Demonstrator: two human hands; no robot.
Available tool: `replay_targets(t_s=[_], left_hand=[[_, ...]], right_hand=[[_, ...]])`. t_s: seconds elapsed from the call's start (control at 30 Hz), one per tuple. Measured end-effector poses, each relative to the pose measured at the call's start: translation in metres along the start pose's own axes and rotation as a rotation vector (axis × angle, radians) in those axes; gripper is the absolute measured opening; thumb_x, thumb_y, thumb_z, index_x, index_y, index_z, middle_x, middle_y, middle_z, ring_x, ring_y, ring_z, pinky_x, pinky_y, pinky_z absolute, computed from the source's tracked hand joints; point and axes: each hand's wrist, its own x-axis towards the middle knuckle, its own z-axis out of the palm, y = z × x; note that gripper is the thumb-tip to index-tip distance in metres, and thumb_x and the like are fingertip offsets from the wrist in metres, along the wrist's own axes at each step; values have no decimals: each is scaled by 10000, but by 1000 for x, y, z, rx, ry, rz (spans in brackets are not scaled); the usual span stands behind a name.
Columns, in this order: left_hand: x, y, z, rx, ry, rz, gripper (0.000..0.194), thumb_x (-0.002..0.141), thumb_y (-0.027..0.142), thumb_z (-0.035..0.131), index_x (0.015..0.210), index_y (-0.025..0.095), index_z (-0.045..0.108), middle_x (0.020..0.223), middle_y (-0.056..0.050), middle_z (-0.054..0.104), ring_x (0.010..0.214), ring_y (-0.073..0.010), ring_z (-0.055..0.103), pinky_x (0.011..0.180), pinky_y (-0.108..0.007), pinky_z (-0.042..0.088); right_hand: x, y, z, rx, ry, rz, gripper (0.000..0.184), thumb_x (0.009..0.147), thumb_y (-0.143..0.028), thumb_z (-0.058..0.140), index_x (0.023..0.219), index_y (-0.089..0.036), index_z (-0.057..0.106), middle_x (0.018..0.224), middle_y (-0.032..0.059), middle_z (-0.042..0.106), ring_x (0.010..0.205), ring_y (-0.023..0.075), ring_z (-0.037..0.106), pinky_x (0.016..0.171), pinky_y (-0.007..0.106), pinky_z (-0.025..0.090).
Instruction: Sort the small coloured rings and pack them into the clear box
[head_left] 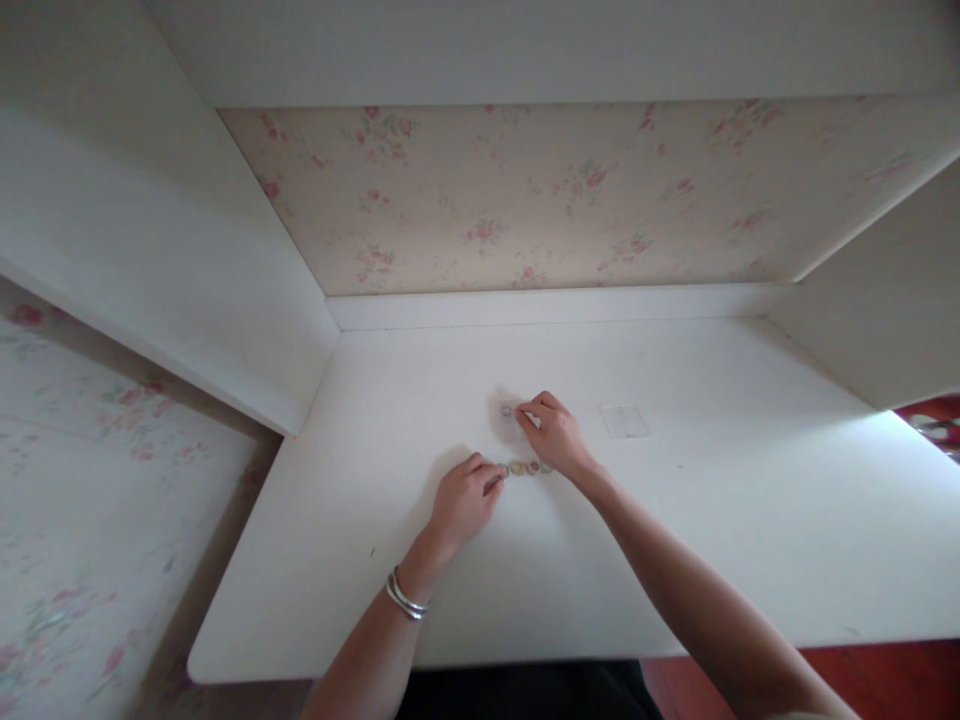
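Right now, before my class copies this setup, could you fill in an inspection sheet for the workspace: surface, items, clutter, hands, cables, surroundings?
Surface: white desk, rounded front left corner.
Job's things: row of small coin-like discs; pale square with a ring shape on it, beyond the row; clear square lying to the right.
Clutter: dark fleck near the left forearm.
Left hand: fingertips at the row's left end; silver-coloured bangle on the wrist.
Right hand: fingertips at the pale square; grip unclear.
Cables: nothing seen.
Surroundings: floral wallpaper, white side panel, reddish floor.
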Motion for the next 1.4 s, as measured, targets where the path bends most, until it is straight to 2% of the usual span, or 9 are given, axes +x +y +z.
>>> replay_targets(t_s=[0.23,0.43,0.67,0.8,0.93,1.13,1.4], left_hand=[[0,1,-3,51,-15,20,179,891,231,482,862,228,659,850,-6,604,767,-121,573,721,-232,433],[-1,-1,2,121,-30,34,170,907,230,461,866,207,625,870,-18,605,787,-142,574,746,-263,426],[-1,2,0,132,-26,32,151,906,284,471,908,216,605,908,-18,605,797,-144,572,746,-273,424],[-2,3,1,157,-25,20,145,901,292,484,892,219,609,895,-18,605,792,-149,571,745,-282,423],[-2,4,3,177,-25,28,162,910,284,468,880,217,613,881,-21,609,778,-152,565,733,-288,420],[-1,6,0,-2,15,-20,219,926,324,427,884,204,605,872,-27,589,794,-138,562,737,-265,430],[4,0,-1,-224,72,-122,280,914,371,423,841,173,607,808,-31,571,693,-127,523,652,-244,419]], right_hand=[[13,1,15,-87,-102,18,217,871,-297,502,854,-243,711,840,22,597,678,118,560,634,237,392],[4,7,1,21,-17,55,254,874,-336,482,871,-231,713,821,22,589,675,119,551,648,240,406],[-34,26,-15,165,117,209,289,846,-400,512,815,-195,713,729,23,577,647,140,524,627,269,404],[-62,29,-15,235,120,280,294,847,-415,516,816,-194,709,711,18,565,623,136,507,590,266,394],[-77,26,-15,271,143,294,306,857,-420,511,839,-187,709,702,16,549,606,128,492,567,261,387],[-78,26,-16,281,138,253,312,862,-418,499,836,-189,709,716,22,557,611,128,502,567,263,398],[-79,30,-16,315,130,250,287,870,-400,495,841,-202,701,733,23,566,617,127,512,557,255,401]])
